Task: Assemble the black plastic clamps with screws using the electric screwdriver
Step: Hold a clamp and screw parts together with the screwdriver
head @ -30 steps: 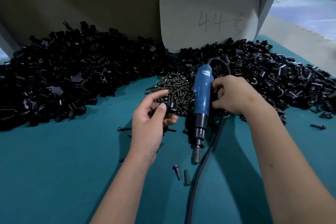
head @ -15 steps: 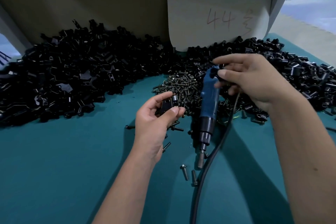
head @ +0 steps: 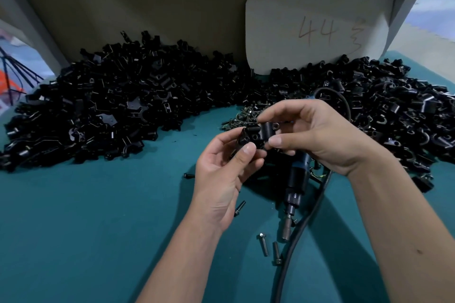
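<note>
My left hand (head: 221, 174) pinches a black clamp piece (head: 246, 138) between thumb and fingers above the green table (head: 98, 229). Right beside it, my right hand (head: 317, 135) pinches a second black clamp piece (head: 269, 130), and the two pieces touch. The blue electric screwdriver (head: 294, 189) lies on the table under my right hand, its bit pointing toward me and its upper body hidden. A heap of dark screws (head: 246, 117) sits just behind the hands.
Large piles of black clamp parts lie at the left (head: 103, 110) and at the right (head: 398, 110). A card marked 44 (head: 317, 27) leans on the back wall. Loose screws (head: 263, 245) and the black cable (head: 290, 253) lie near me.
My right hand has come off the screwdriver and picked a clamp piece from the right pile. It has brought that piece against the one in my left hand, which has risen slightly.
</note>
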Motion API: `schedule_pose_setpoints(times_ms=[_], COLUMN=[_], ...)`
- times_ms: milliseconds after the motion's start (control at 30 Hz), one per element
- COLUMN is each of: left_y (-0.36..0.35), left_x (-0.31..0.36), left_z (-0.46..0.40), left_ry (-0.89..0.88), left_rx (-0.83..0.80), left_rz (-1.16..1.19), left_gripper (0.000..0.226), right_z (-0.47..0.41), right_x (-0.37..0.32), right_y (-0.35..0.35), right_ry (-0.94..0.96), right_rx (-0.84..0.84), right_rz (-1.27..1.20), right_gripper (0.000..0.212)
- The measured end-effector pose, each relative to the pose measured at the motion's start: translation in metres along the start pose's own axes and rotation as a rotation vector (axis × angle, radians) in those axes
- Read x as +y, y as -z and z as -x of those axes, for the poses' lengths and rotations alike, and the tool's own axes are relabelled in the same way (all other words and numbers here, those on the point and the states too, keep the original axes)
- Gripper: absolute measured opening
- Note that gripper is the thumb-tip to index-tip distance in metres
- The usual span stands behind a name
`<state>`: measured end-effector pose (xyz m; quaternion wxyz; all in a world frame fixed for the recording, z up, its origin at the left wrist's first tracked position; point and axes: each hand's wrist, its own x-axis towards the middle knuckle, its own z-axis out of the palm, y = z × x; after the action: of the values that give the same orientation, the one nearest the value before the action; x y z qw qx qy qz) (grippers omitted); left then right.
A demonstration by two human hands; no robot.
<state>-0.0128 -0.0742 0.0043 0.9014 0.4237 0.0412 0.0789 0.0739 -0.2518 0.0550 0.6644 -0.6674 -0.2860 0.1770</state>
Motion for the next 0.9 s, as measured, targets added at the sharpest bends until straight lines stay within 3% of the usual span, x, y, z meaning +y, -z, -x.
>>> schedule_pose_setpoints(times_ms=[233,400,800,900], left_y=[0.004,0.004,0.011,0.013], left_x=[0.007,0.009,0.01,0.014], left_z=[-0.007,-0.009,-0.013,-0.013], left_ry=[-0.082,-0.122,-0.159,-0.163], left_rx=[-0.011,0.016,0.072,0.079], left_rz=[-0.066,-0.09,-0.18,-0.16], left_gripper=[0.027,0.036,0.026,0.033], right_z=[-0.007,-0.008,-0.016,-0.016], right_x=[0.003,0.007,0.008,0.005], right_y=[-0.005,-0.007,-0.023,-0.025], right_ry=[-0.003,0.008,0.055,0.044], right_rx=[0.034,0.033,-0.012,-0.045], right_rz=[0.136,0.272,0.395,0.451], right_gripper=[0.032,0.026,0.032,0.034])
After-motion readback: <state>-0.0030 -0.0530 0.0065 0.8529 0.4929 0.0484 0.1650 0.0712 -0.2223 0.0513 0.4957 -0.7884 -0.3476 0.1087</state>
